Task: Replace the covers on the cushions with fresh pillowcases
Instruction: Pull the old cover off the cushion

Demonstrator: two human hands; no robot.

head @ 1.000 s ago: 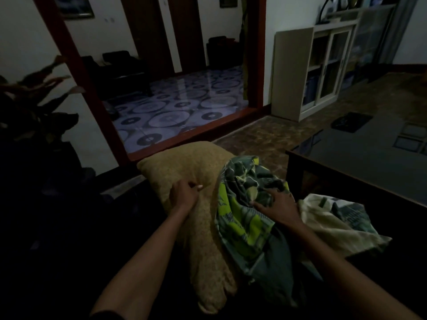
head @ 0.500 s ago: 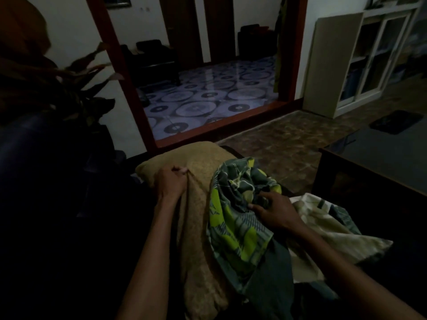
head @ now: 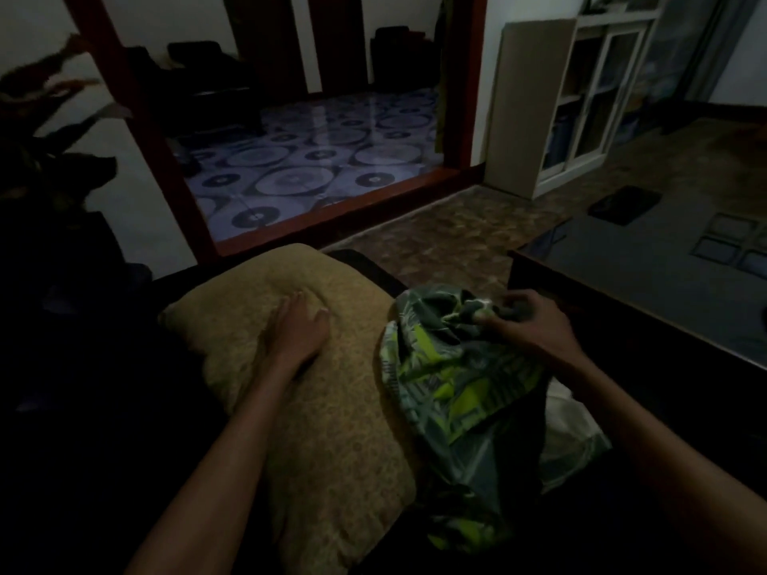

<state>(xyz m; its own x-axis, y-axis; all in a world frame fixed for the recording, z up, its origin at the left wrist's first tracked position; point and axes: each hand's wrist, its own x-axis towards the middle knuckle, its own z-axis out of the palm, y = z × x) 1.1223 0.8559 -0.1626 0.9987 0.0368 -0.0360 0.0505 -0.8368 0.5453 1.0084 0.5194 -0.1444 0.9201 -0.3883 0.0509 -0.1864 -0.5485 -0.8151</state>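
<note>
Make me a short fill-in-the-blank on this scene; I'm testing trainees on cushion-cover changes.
1. The left hand lies flat on the ____-coloured cushion.
2. The right hand grips the green patterned ____.
3. The patterned pillowcase lies to the ____ of the cushion.
4. The dark table stands on the person's ____ side.

Missing words: tan; pillowcase; right; right
</note>
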